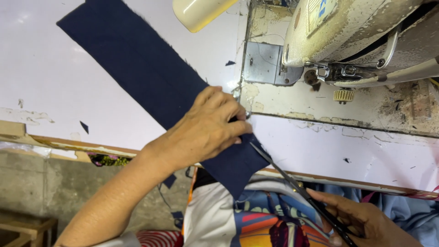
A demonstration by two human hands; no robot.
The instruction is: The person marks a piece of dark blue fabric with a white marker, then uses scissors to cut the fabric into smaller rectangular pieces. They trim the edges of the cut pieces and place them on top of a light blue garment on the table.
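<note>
A long strip of dark navy fabric lies slantwise across the white sewing table, its near end hanging over the table's front edge. My left hand presses down on the strip close to that end, fingers curled on the cloth. My right hand is at the lower right, holding a pair of dark scissors. The blades point up and left and their tip touches the fabric's edge just under my left hand.
A worn cream sewing machine stands at the upper right with its metal needle plate beside the fabric. Small navy scraps lie on the table. A colourful printed garment is below the table's edge, concrete floor at left.
</note>
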